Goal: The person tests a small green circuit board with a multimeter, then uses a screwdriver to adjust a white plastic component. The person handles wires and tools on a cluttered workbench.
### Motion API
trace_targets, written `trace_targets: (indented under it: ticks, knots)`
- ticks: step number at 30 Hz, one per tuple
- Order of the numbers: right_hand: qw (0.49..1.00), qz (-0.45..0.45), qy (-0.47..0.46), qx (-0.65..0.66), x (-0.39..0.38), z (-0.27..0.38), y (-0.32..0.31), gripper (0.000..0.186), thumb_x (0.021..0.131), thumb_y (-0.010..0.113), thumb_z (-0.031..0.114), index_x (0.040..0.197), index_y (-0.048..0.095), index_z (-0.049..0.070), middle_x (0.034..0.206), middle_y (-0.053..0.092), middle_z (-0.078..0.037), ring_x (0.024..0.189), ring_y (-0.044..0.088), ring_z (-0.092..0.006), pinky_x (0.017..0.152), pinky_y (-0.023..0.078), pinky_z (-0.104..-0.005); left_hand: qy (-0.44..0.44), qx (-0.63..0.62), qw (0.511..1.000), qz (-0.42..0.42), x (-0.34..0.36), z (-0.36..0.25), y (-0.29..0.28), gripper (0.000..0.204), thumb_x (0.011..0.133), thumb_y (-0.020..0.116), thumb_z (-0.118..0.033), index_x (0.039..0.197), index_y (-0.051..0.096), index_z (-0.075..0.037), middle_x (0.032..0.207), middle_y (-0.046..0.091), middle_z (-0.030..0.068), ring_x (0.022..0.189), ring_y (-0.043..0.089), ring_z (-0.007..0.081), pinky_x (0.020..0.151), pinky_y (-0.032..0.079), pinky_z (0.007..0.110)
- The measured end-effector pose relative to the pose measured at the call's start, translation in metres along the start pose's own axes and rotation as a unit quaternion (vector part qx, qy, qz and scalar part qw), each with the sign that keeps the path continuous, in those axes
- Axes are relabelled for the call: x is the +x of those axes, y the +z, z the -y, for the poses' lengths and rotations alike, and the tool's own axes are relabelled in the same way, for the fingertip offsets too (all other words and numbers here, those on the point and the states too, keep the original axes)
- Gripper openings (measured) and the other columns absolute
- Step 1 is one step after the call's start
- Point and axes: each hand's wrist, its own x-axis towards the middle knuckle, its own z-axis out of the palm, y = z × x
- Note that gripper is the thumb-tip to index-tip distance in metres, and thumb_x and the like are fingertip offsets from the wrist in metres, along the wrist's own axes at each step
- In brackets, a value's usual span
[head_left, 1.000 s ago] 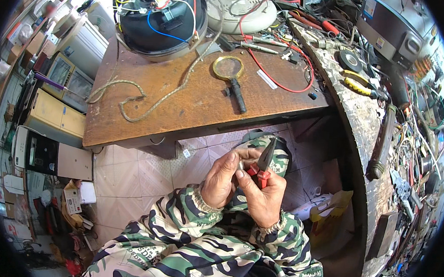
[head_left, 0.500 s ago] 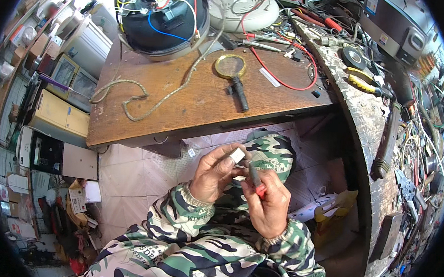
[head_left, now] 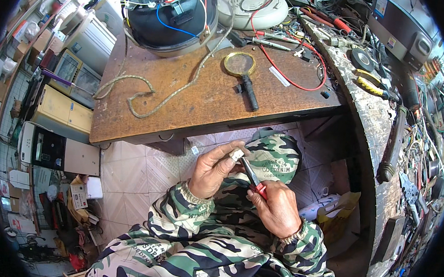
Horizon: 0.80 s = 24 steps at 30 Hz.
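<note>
My left hand (head_left: pixel 210 172) pinches a small white block-like piece (head_left: pixel 237 154), perhaps a connector, between thumb and fingertips above my lap. My right hand (head_left: pixel 282 208) is closed around a red-handled tool with a pointed grey metal blade (head_left: pixel 250 172); the tool's exact kind is not clear. Its tip reaches up and left to the white piece and appears to touch it. How the tip meets the piece is too small to make out.
Beyond my hands a wooden desk (head_left: pixel 183 105) bears a magnifying glass (head_left: pixel 240 65), a braided cord (head_left: pixel 173 101) and a black round appliance body (head_left: pixel 176 22) with loose wires. On the right a worn bench (head_left: pixel 370 118) carries yellow-black pliers (head_left: pixel 370 84) and many tools.
My right hand has shifted slightly right and down, and the tool has turned so its pointed blade shows reaching the white piece. The left hand stays nearly in place; the view has shifted a little.
</note>
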Motion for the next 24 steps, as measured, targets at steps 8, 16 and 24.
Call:
trace_targets:
  ticks: [8,16,24]
  knots:
    - [0.999,-0.008,0.037,-0.007,-0.002,0.000,0.002,0.020,0.087,0.072,0.014,0.086,0.063,-0.003,0.077,0.063,-0.023,0.070,0.063,-0.0428,0.062,0.048,-0.0456,-0.001,0.056,0.998,0.008,0.000,0.001,-0.003,0.041,0.101,0.056,-0.008,0.140,0.050,0.004,0.127,0.061,0.0187,0.111,0.064,0.0243,0.097,0.055,0.039]
    - [0.999,-0.011,0.042,-0.027,-0.003,-0.001,0.000,0.021,0.087,0.070,0.016,0.084,0.063,-0.003,0.074,0.063,-0.023,0.069,0.063,-0.0430,0.061,0.048,-0.0462,0.015,0.103,0.994,0.024,0.002,-0.003,-0.002,0.041,0.101,0.057,-0.009,0.139,0.051,0.004,0.127,0.061,0.0184,0.110,0.065,0.0245,0.091,0.058,0.037]
    - [0.997,0.001,0.026,-0.072,-0.007,-0.003,-0.004,0.024,0.088,0.068,0.018,0.085,0.061,-0.004,0.079,0.065,-0.026,0.069,0.065,-0.0443,0.061,0.051,-0.0503,0.053,0.278,0.956,0.076,0.006,-0.014,-0.008,0.036,0.100,0.059,-0.010,0.133,0.057,0.004,0.123,0.063,0.0162,0.108,0.066,0.0240,0.086,0.058,0.032]
